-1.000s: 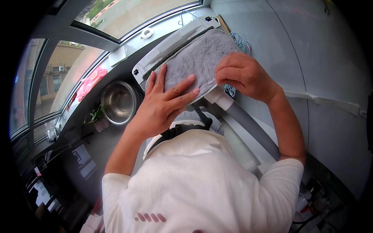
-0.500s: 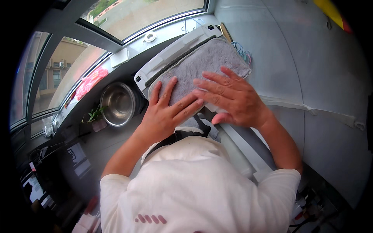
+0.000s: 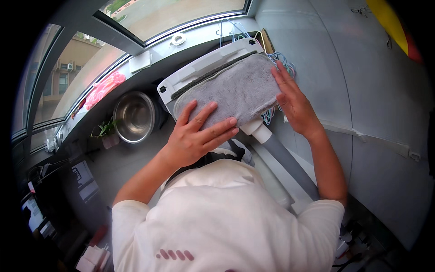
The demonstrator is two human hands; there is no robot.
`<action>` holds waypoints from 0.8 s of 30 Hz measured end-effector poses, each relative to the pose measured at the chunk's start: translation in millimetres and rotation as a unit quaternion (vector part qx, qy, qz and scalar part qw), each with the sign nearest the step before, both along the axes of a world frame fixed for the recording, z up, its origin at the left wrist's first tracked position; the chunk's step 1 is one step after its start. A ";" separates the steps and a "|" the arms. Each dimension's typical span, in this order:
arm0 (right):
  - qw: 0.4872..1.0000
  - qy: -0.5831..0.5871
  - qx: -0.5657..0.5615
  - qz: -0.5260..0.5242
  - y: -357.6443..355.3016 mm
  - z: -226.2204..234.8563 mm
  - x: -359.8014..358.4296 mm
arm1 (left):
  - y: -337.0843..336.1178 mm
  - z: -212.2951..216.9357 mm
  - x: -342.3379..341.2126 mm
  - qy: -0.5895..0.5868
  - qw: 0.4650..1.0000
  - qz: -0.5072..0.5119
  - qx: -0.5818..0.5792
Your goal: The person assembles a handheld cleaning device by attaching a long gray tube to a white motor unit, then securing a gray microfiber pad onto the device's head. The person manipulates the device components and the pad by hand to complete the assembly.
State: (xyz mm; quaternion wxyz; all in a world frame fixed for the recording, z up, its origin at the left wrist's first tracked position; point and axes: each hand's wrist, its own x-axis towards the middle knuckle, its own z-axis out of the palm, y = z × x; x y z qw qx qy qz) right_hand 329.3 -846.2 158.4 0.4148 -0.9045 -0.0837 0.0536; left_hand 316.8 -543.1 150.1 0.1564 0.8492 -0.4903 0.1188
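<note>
A white flat mop head (image 3: 199, 68) is turned up toward me, with a grey fluffy pad (image 3: 235, 88) lying on it. My left hand (image 3: 197, 136) rests flat on the pad's near left corner, fingers spread. At the pad's right edge my right hand (image 3: 292, 99) presses flat with its fingers pointing up. A grey handle tube (image 3: 283, 158) runs from the mop head down to the lower right. My white shirt fills the lower middle of the view.
A steel bowl (image 3: 134, 117) and a small green plant (image 3: 105, 129) sit to the left. On the window sill lie a pink object (image 3: 103, 88) and a roll of tape (image 3: 177, 39). Blue cords (image 3: 281, 59) hang behind the mop head. A grey wall is on the right.
My right hand slid from the middle of the pad to its right edge. My left hand stayed on the near left corner. The pad lies flatter on the mop head.
</note>
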 end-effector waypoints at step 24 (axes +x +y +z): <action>0.966 0.088 -0.238 -0.054 52.6 25.3 54.5 | 57.5 -18.0 -22.3 0.122 0.989 0.020 -0.082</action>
